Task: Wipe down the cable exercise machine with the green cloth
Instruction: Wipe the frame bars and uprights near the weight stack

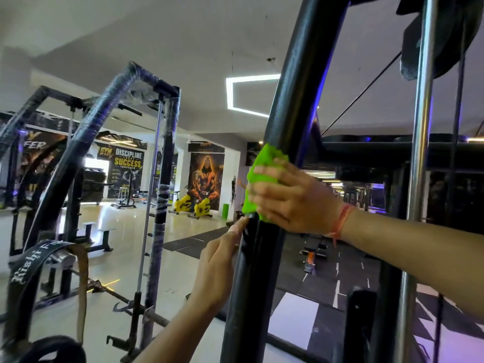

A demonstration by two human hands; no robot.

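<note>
The right hand point(290, 197) presses the fuzzy green cloth point(262, 166) flat on the thick black metal post point(285, 100) to rub it clean; the left hand point(217, 268) (fingers loosely bent, holding nothing) touches the post below, probably for balance.

Your right hand point(293, 197) reaches in from the right, fingers spread flat, pressing leftward. Your left hand point(220, 265) rises from below, loosely curled, index fingertip extended upward.
</note>
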